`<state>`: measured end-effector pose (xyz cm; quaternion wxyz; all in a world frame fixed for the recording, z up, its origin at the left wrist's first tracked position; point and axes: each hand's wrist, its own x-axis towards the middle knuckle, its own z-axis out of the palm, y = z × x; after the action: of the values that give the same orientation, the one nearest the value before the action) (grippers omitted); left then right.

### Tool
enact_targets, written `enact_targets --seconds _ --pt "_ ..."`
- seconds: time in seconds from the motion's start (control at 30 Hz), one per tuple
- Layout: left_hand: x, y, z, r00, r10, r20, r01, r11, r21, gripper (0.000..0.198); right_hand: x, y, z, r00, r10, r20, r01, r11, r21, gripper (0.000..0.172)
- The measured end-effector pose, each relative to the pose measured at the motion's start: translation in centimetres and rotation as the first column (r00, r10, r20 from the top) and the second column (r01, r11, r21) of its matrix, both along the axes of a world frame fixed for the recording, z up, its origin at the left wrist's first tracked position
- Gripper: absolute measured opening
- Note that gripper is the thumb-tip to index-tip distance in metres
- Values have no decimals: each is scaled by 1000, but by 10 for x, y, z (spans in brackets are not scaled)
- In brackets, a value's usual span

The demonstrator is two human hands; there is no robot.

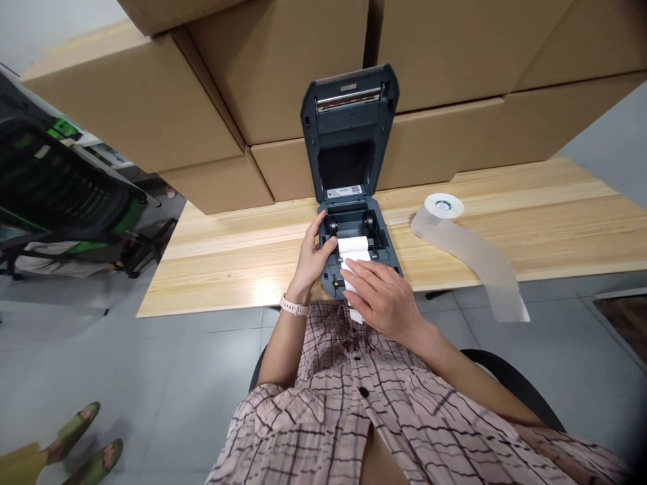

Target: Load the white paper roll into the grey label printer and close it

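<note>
Left hand (312,254): bracing the dark-grey plastic printer (348,207) at frame centre, thumb and fingers parted | Right hand (380,293): covering the narrow white paper strip (354,244), cannot tell if pinching | White label roll (429,214): trailing over the pale wooden table (242,256), right | Brown cardboard boxes (288,60): crowding behind the raised lid, top

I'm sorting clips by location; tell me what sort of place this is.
Probably an office or small packing room, judging by the stacked cardboard boxes, the open printer and the desk chair.
</note>
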<state>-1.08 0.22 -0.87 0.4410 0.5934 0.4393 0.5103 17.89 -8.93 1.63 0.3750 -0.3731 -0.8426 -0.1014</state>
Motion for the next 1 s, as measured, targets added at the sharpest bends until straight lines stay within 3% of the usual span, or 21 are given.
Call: enact_targets --seconds 0.3,0.73,0.83,0.93,1.0 --pt "1 -2 0 1000 -9 1 9 1000 14 63 1 0 -2 1000 -9 -1 9 1000 -6 25" --pt "5 -8 11 999 49 14 -48 996 -72 69 3 -4 -6 1000 -20 8 20 999 -38 29" --pt "11 -30 20 998 59 3 -58 992 -112 74 15 -13 15 992 111 52 -105 989 -108 28" --pt "20 -62 28 992 92 -84 -103 985 -139 82 38 -7 55 957 289 -18 -287 942 -175 28" --pt "23 -81 30 989 104 -106 -121 978 -168 90 54 21 85 969 204 -139 -218 971 -98 30"
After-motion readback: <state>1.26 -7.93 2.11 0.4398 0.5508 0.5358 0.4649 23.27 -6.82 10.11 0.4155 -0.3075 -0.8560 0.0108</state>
